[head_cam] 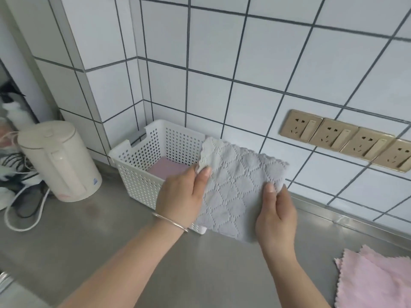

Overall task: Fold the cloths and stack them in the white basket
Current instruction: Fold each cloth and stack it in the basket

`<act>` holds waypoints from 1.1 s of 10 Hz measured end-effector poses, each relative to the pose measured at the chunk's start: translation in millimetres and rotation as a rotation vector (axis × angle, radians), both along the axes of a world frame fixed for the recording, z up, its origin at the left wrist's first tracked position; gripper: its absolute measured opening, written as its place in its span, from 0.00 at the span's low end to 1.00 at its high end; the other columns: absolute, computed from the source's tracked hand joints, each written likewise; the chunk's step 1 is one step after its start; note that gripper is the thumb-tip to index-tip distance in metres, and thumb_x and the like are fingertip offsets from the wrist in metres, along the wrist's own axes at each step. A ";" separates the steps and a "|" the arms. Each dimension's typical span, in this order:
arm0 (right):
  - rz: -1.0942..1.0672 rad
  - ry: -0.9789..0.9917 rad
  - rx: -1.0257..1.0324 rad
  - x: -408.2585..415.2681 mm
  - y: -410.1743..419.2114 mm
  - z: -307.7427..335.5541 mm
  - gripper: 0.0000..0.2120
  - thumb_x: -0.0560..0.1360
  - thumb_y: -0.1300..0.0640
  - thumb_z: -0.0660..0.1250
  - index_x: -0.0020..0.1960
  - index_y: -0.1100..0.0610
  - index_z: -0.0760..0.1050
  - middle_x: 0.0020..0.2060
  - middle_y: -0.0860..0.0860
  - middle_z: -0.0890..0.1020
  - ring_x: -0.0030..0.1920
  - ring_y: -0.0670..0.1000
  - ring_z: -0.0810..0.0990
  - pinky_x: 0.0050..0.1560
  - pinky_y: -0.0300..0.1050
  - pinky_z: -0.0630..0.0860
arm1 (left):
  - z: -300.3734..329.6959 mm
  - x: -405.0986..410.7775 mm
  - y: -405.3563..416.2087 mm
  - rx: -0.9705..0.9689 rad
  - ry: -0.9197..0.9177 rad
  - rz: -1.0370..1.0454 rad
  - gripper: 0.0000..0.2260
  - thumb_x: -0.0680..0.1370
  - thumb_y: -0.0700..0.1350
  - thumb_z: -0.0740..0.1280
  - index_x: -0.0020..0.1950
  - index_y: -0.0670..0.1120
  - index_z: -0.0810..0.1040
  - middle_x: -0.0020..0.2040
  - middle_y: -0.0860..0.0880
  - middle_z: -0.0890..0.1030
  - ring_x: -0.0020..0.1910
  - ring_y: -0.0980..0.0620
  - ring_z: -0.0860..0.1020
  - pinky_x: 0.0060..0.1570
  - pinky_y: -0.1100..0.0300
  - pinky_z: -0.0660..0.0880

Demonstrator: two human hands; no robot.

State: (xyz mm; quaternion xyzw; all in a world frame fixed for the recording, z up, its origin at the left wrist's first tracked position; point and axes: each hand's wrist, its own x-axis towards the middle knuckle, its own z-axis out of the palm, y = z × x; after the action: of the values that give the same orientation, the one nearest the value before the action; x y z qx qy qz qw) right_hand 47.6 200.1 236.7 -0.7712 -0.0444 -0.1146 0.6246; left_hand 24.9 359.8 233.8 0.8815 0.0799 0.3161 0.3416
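Grey quilted microfibre cloth (pixel 238 187) hangs over the white perforated plastic basket (pixel 142 167) on the steel worktop (pixel 89 241), pinched by left hand (pixel 182 196) and right hand (pixel 277 216).

Just one head cam here, looking forward and down at a kitchen corner

It sits above the steel counter (pixel 93 252), pretty close in, with both forearms reaching up into frame from the bottom edge. It faces the tiled wall (pixel 244 52), and the wide lens tilts and bends the grout lines. No second view, so nothing overlaps.
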 end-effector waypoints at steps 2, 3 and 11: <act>-0.038 -0.119 -0.144 75.9 98.9 7.0 0.15 0.81 0.52 0.53 0.39 0.59 0.63 0.31 0.53 0.72 0.31 0.51 0.67 0.32 0.47 0.63 | 12.5 65.6 97.7 0.145 -0.068 0.068 0.15 0.80 0.53 0.55 0.36 0.49 0.65 0.24 0.53 0.67 0.25 0.48 0.68 0.23 0.63 0.59; -0.039 -0.042 -0.240 120.5 145.6 -8.2 0.15 0.81 0.51 0.52 0.39 0.56 0.61 0.31 0.53 0.71 0.31 0.53 0.69 0.33 0.47 0.62 | -1.9 110.7 139.3 0.106 0.109 0.087 0.17 0.81 0.53 0.53 0.50 0.42 0.74 0.36 0.41 0.79 0.37 0.41 0.77 0.32 0.54 0.70; 0.422 0.996 -0.657 248.6 240.9 -168.3 0.11 0.77 0.63 0.60 0.56 0.64 0.76 0.48 0.58 0.80 0.43 0.52 0.77 0.47 0.45 0.76 | -143.5 262.9 238.2 0.089 1.206 0.157 0.19 0.82 0.49 0.48 0.59 0.40 0.74 0.60 0.40 0.76 0.58 0.43 0.75 0.55 0.53 0.72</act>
State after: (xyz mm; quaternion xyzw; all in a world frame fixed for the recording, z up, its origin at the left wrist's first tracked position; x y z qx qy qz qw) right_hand 296.3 441.1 68.5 -0.8582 0.0676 0.4036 0.3100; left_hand 287.7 598.0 90.3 0.9100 0.3109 -0.2117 0.1746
